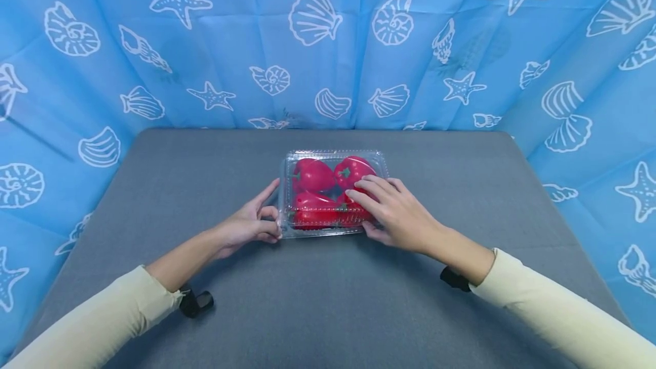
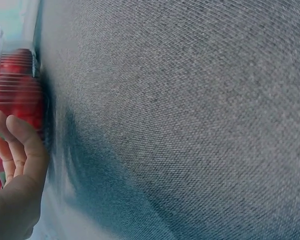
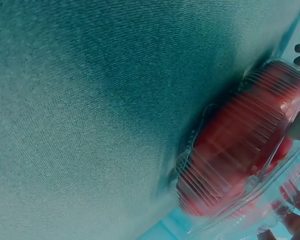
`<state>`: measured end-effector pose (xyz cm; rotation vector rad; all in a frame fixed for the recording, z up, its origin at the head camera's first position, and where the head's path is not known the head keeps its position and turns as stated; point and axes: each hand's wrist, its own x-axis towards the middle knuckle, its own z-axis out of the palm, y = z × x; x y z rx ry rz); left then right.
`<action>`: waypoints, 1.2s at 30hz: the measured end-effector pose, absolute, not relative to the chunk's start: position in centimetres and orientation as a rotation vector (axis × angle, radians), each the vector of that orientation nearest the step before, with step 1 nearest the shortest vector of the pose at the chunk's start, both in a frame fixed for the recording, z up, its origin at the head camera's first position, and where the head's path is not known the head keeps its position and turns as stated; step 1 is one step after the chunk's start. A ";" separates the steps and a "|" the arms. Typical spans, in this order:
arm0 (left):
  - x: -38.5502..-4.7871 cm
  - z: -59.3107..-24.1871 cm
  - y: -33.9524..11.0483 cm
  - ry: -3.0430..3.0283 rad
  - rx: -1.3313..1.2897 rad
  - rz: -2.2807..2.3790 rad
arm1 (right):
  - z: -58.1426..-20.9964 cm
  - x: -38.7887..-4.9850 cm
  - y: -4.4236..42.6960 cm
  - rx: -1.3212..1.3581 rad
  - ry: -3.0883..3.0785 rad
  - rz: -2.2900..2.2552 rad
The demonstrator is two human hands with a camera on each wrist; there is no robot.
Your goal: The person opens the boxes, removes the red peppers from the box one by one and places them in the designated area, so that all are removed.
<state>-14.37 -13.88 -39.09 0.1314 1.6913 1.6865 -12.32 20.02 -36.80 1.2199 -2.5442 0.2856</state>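
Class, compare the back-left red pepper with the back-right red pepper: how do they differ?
The back-left red pepper has its stem pointing left; the back-right red pepper shows its stem end more toward the head camera. The right hand partly hides the back-right red pepper in that view, but not the back-left red pepper. Both have green stems and lie inside the clear container.

grey, fabric-textured tabletop [image 1: 328, 300] with rounded far corners; a clear, ridged plastic container [image 1: 335, 153], holding red peppers [image 1: 314, 175] with green stems, rests directly on its surface, nearer the far edge, midway between the sides.
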 end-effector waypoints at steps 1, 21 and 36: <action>-14.4 -39.1 -13.9 1.690 0.136 1.686 | -36.8 -12.3 20.1 1.213 -2.543 0.286; -14.4 -39.1 -13.9 1.702 0.148 1.663 | -37.5 -11.8 21.4 1.128 -2.611 0.422; -14.3 -39.0 -13.9 1.732 0.171 1.656 | -38.1 -11.7 21.7 1.131 -2.627 0.526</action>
